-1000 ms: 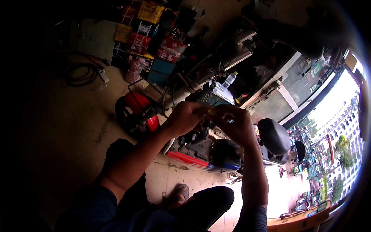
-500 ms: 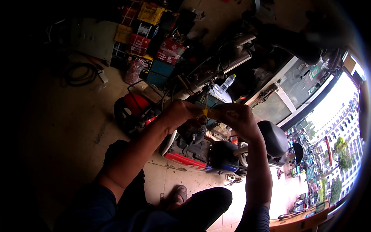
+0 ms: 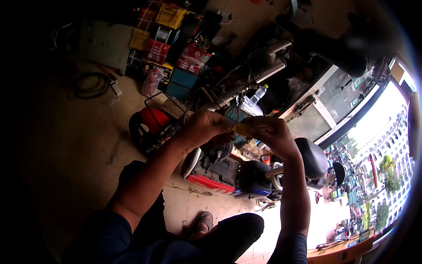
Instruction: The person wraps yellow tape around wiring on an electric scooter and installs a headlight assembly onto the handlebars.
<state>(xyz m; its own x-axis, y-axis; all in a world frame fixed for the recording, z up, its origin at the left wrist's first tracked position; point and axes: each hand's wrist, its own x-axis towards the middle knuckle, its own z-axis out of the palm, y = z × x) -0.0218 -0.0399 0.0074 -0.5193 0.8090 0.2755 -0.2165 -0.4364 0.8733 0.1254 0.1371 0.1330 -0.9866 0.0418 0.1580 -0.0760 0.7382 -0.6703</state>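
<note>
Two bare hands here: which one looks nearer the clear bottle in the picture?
The right hand: in the picture the bottle appears just above it, while the left hand is farther off.

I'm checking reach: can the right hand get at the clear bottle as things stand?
Probably not: the right hand is busy at a small yellow piece, though nothing visibly covers the bottle.

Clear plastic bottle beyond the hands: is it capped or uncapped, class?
Capped: the clear plastic bottle shows a yellow-green cap on its end.
</note>
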